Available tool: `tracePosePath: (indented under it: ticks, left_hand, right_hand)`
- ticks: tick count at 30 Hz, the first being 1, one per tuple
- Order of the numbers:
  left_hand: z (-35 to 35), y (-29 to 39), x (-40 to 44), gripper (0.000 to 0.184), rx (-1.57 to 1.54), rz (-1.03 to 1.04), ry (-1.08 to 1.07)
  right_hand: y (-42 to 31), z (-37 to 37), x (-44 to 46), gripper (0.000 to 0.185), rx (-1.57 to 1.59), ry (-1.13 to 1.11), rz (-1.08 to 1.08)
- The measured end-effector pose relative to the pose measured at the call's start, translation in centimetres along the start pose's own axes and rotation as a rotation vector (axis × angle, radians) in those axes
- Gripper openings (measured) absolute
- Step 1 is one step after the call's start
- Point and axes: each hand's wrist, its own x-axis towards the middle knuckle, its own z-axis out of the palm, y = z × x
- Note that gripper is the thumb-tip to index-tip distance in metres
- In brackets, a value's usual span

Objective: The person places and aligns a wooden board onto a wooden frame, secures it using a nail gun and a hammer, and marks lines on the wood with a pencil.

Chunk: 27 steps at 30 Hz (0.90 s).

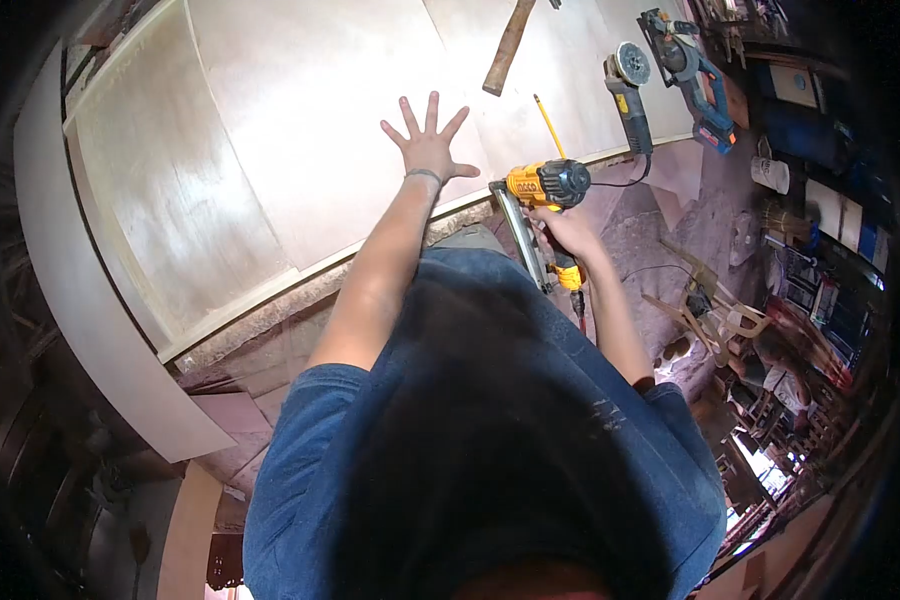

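Note:
Fingers spread, my left hand [429, 150] lies on the pale wooden panel [320, 110] and holds nothing. My right hand [562, 228] is wrapped round the grip of a yellow and black nail gun [542, 184]. The gun's long metal magazine slants down toward my body, and its nose is at the panel's near edge strip. A yellow pencil [549, 125] lies on the panel just beyond the gun. Farther up lies a hammer, its wooden handle [510, 48] toward me.
An angle grinder [630, 100] and a blue cordless saw [695, 80] lie at the panel's right end. A curved pale sheet [80, 290] runs along the left. Wooden chair-like frames [715, 315] and a white bucket [771, 175] stand on the right.

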Motion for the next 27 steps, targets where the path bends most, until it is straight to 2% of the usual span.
tracePosePath:
  ticks: [6, 14, 17, 19, 21, 23, 24, 26, 27]
  left_hand:
    - [-0.1, 0.1, 0.0, 0.127, -0.009, 0.001, -0.014]
    - [-0.1, 0.0, -0.2, 0.128, -0.037, -0.008, 0.003]
    - [-0.6, 0.1, -0.5, 0.121, -0.039, 0.001, -0.006]
    - [0.8, -0.5, -0.8, 0.11, -0.043, 0.063, 0.077]
    - [2.3, -3.3, -1.0, 0.099, -0.075, 0.102, 0.187]
    - [3.6, -8.3, -3.5, 0.09, -0.148, 0.125, 0.293]
    - [2.3, -10.3, -6.0, 0.088, -0.07, -0.007, 0.296]
    - [2.0, -15.9, -10.2, 0.092, 0.019, -0.266, 0.325]
    - [2.7, -18.9, -12.3, 0.094, 0.037, -0.344, 0.411]
  right_hand:
    - [-0.7, 0.7, 0.0, 0.023, -0.089, 0.0, 0.172]
    - [-3.0, 2.3, -1.7, 0.027, -0.117, 0.102, 0.189]
    - [-0.9, 2.3, -0.8, 0.027, -0.114, 0.085, 0.135]
    - [-1.4, 2.8, -1.9, 0.028, -0.13, 0.144, 0.123]
    - [0.2, 2.8, -0.4, 0.028, -0.066, 0.126, 0.081]
    - [1.4, 2.4, 0.0, 0.028, -0.054, 0.087, 0.152]
    - [1.9, 2.4, 0.2, 0.028, -0.049, 0.068, 0.185]
    - [2.7, 2.7, 0.4, 0.03, -0.123, 0.126, 0.087]
    - [2.8, 2.9, 0.4, 0.03, -0.178, 0.167, 0.042]
